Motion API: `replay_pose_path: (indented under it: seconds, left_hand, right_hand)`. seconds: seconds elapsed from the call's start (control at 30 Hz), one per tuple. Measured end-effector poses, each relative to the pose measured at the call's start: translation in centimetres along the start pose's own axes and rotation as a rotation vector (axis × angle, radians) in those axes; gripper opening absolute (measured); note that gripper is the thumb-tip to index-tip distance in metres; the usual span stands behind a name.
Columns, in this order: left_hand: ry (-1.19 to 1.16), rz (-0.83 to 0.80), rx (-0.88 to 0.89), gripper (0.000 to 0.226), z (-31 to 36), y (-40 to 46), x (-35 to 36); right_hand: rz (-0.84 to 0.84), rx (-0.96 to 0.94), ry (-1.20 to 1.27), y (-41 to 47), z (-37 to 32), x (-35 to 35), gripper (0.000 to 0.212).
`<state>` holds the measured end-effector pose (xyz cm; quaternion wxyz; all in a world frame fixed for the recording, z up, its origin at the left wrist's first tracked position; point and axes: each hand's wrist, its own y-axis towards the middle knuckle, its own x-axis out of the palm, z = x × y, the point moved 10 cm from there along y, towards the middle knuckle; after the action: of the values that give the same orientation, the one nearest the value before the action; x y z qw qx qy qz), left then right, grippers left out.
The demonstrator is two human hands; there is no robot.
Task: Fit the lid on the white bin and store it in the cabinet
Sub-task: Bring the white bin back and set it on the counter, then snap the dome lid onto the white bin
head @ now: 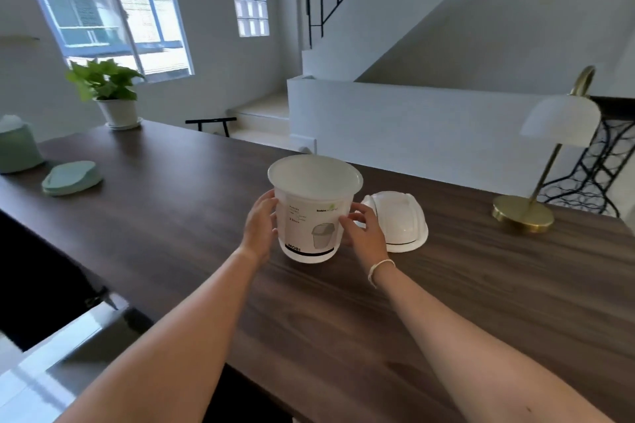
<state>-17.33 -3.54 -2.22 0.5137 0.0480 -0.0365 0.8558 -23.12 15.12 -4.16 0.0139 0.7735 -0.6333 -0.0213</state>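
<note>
The white bin [311,202] stands upright and open-topped on the dark wooden table [343,319], its printed label facing me. My left hand [260,226] presses against its left side and my right hand [362,232] against its right side, so both hands clasp it. The white domed lid [400,221] lies on the table just right of the bin, behind my right hand, apart from the bin. No cabinet is in view.
A brass lamp [525,214] with a white shade stands at the right. A green bin [17,147] and its green lid [72,178] sit at the left, a potted plant [110,92] at the far corner. Stairs rise behind the table.
</note>
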Motion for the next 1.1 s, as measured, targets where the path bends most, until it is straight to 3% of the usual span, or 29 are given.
replay_pose_path:
  seconds: [0.33,0.5,0.63,0.7,0.8,0.97,1.1]
  left_hand:
    - [-0.033,-0.098,-0.017,0.042,-2.5,2.2,-1.4]
    - [-0.029,-0.158,0.071,0.041,-2.6,1.4,-0.9]
    - [0.08,-0.237,0.126,0.072,-4.3,0.2,-0.1]
    - [0.151,-0.238,0.107,0.092,-5.4,0.2,-0.2]
    - [0.256,-0.199,0.054,0.112,-6.6,0.0,-0.4]
    - [0.391,-0.124,0.124,0.105,-6.1,-0.6,-0.1]
    - [0.441,-0.088,0.141,0.105,-6.1,-0.5,-0.2]
  right_hand:
    - [0.074,-0.035,-0.047,-0.1,0.4,0.8,0.029]
    - [0.117,-0.049,-0.151,0.4,0.1,-0.9,0.034]
    - [0.348,-0.153,-0.421,1.2,-2.3,-6.0,0.026]
    - [0.372,-0.192,-0.537,2.3,-3.3,-7.7,0.031]
    - [0.24,-0.175,-0.755,4.7,-3.5,-8.3,0.043]
    - [-0.043,-0.081,-1.091,8.0,-1.3,-7.0,0.053]
    - [-0.078,-0.063,-1.151,8.9,-0.9,-6.4,0.046]
